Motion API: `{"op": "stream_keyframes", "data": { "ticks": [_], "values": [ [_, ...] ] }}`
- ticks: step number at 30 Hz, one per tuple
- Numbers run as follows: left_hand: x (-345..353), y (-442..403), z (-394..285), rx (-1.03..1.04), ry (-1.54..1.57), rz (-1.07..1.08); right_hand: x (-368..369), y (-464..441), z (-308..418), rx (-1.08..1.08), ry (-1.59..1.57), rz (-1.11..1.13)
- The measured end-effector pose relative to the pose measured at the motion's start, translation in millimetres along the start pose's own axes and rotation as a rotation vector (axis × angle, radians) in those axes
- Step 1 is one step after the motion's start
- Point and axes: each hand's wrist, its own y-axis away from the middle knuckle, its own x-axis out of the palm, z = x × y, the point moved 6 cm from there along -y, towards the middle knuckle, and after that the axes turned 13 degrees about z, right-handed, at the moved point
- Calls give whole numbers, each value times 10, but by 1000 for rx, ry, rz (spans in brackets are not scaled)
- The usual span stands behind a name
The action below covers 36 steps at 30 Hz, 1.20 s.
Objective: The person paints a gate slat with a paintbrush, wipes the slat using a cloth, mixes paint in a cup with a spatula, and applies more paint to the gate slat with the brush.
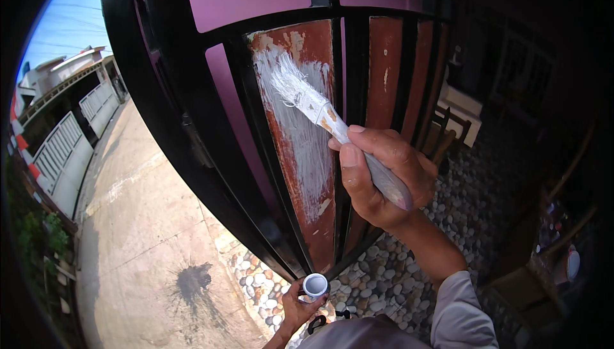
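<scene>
My right hand [390,173] is closed round the handle of a paintbrush [320,116]. White paint coats the brush's bristles, which lie over or against the upper part of a reddish-brown panel [312,237]. Streaky white paint [300,151] covers much of that panel, while brown shows at its top, edges and bottom. Low in the view, my left hand [300,307] grips a small round cup [315,285], its opening facing up. Something pale, like white paint, shows inside the cup.
The panel sits in a black-framed gate [352,42] with pink parts and more brown panels [384,71]. Pebbled paving [409,266] lies below. A concrete lane [147,221] with a dark splatter [193,279] runs at left, past white gates [64,151]. Wooden furniture [531,291] stands in shade at right.
</scene>
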Motion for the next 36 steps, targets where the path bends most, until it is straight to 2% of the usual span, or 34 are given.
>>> {"op": "stream_keyframes", "data": {
  "ticks": [5, 7, 15, 18, 23, 25, 29, 36],
  "values": [
    [-5, 2, -43, -8, 40, 10, 20, -145, -6, -51, 8, -124],
    [-6, 11, -16, -2, 32, 19, 89, -151, 16, 29, 12, -6],
    [-39, 56, 5, 8, -11, 32, 218, 352, 36, 105, -9, 21],
    [-40, 57, -12, 4, -10, 35, 225, 522, 90, 108, -2, 114],
    [-13, 65, -77, 10, 27, 60, 91, 332, 88, 105, 39, 37],
    [6, 58, -72, 17, 35, 67, 57, 222, 67, 29, 10, -53],
    [16, 57, -37, 25, 59, 67, 171, 223, 43, 38, 5, 15],
    [15, 83, -80, 10, 63, 61, 304, 893, 56, 153, -14, 111]
  ]
}}
